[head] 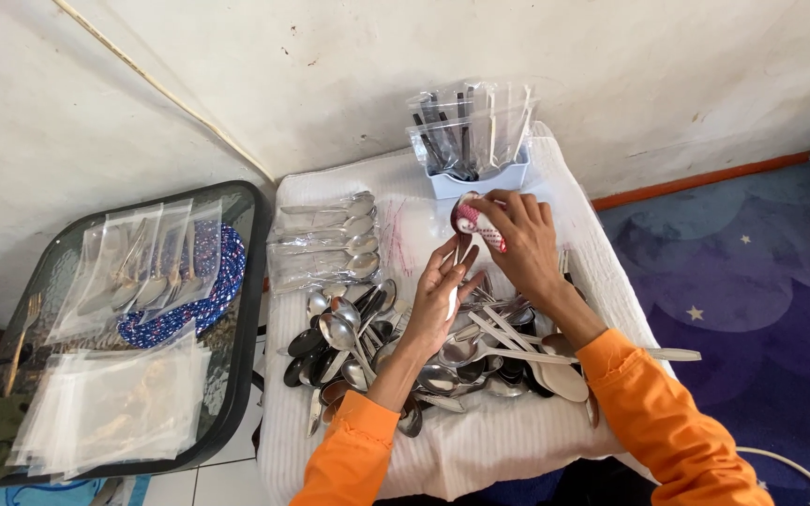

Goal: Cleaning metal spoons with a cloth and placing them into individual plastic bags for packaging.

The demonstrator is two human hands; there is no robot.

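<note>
Hands, two: left hand (444, 286) holds one spoon (462, 245), right hand (517, 234) one cloth (476, 223).

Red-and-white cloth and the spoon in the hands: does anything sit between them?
Nothing visible does: the right hand presses the red-and-white cloth straight onto the spoon that the left hand holds.

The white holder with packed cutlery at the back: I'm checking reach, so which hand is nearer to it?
Right. The right hand sits just in front of the white holder, holding a red-and-white cloth. The left hand is lower, over the pile of spoons.
</note>
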